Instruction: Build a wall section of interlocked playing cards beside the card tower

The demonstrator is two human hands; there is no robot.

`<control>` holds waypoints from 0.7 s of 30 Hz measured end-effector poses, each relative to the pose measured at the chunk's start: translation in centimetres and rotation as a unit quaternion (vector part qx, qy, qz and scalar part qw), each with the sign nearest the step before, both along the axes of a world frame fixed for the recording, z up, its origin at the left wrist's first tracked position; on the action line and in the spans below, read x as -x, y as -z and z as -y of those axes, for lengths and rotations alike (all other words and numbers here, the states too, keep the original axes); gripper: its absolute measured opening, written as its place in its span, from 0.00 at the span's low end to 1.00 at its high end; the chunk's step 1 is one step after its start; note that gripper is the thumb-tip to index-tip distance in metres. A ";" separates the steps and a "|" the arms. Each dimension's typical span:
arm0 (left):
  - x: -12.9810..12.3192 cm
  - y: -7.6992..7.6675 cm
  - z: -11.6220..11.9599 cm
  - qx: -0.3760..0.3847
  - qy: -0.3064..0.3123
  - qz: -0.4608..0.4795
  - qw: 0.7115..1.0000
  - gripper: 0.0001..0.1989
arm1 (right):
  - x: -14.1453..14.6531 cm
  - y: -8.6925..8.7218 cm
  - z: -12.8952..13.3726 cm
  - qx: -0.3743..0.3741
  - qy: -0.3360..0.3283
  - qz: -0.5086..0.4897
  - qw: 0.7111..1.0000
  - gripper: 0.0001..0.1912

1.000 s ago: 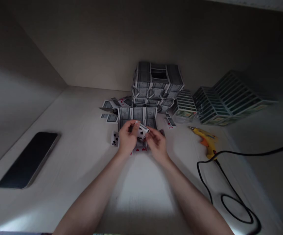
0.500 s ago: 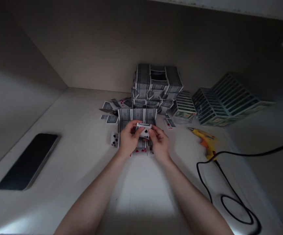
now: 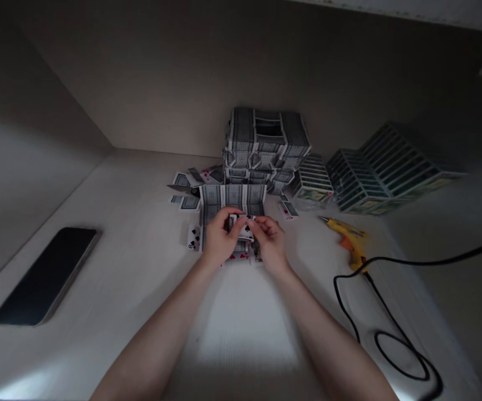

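Between my hands is a white playing card [image 3: 247, 231] with black spades, its face toward me. My left hand [image 3: 221, 234] pinches its left side, thumb in front and fingers behind. On its right side my right hand [image 3: 269, 239] grips it in the same way. Just behind stands an open box shape made of playing cards [image 3: 235, 196], backs showing, partly hidden by my hands. An eight of spades [image 3: 193, 238] sticks out at its left, and red-suit cards [image 3: 239, 256] show at its near edge.
Behind rises a taller card structure [image 3: 268, 142]. Scissors [image 3: 185, 190] and loose cards [image 3: 190, 204] lie left of it. Card boxes [image 3: 374, 172] stand at the right, near a yellow glue gun [image 3: 349, 236] with a black cord [image 3: 399, 267]. A phone [image 3: 47, 275] lies at the left.
The card in my hands had a patterned strip showing along its top edge; now more of its white face shows there. My thumbs have moved closer together and up.
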State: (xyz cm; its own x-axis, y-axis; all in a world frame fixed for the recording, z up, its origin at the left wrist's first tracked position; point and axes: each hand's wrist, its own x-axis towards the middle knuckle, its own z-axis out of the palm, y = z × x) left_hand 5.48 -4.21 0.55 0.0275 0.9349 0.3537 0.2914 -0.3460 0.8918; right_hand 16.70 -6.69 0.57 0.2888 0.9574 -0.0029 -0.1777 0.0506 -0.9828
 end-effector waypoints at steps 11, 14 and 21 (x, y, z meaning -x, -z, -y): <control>0.2 -0.3 0.6 -0.035 0.094 -0.054 0.993 0.16 | -0.1 0.0 -0.1 0.002 0.009 0.007 1.000 0.12; 0.0 -0.1 0.6 -0.022 0.057 -0.039 0.997 0.18 | 0.0 0.0 0.0 -0.008 0.021 -0.004 1.000 0.12; -0.1 -0.2 0.6 0.019 0.012 -0.005 1.000 0.08 | -0.2 0.3 0.1 -0.026 0.009 0.007 1.000 0.09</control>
State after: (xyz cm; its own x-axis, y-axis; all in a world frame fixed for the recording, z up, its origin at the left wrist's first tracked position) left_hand 5.56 -4.79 0.72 0.0544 0.9466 0.3178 0.2928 -0.3194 0.9013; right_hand 16.94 -6.80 0.29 0.3047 0.9511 0.0511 -0.1624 0.1048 -0.9811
